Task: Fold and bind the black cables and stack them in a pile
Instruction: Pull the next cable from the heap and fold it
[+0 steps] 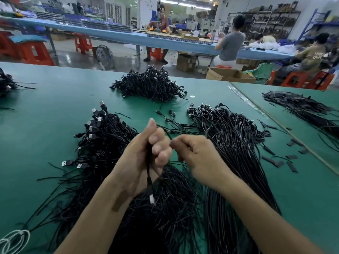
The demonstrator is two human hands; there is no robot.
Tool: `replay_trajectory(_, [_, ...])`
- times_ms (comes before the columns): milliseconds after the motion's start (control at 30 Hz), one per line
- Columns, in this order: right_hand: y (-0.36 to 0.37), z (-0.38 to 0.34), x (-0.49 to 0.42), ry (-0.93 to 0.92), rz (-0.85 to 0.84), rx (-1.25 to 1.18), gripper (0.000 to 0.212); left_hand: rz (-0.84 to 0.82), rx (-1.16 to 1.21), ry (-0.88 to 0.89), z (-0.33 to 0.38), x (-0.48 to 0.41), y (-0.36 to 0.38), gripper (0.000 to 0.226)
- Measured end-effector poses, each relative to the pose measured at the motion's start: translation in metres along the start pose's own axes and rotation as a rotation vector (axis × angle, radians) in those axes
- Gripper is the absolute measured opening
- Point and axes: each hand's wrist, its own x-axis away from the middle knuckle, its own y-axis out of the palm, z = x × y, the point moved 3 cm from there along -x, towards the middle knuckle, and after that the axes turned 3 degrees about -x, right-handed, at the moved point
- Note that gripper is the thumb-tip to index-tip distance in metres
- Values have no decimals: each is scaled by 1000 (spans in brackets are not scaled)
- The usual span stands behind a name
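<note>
While the table carries loose cables near and a bound pile far, left hand has its fingers clamped round one folded cable, plug dangling. Right hand pinches fingertips on its strand. Risk: the fold springs open if the clamp loosens, or the plug snags the strands beneath.

The left hand grips a black cable upright, plug hanging toward six o'clock. Just at its three o'clock, the right hand pinches a strand. A tangled pile sits at twelve o'clock on the bench.
</note>
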Motion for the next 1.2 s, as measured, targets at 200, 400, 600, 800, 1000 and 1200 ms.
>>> replay_trajectory(200, [19, 2, 16, -2, -299, 351, 15, 347, -391, 376, -3, -9, -17, 35])
replay_trajectory(400, [-13, -12, 19, -115, -205, 336, 15, 291, -1217, 253, -12, -7, -19, 40])
replay_trajectory(600, [-35, -12, 13, -128, -49, -20, 14, 52, -887, -107, -22, 0, -2, 62])
replay_trajectory(800, [-34, -10, 11, -77, -259, -292, 17, -117, -643, -263, -20, 8, -1, 53])
replay_trajectory(1000, [-35, -3, 7, -48, -101, -133, 15, 157, -829, -73, -22, -3, -5, 57])
replay_trajectory(1200, [-24, -7, 5, -171, 8, -14, 15, 179, -540, -214, -32, -5, -6, 50])
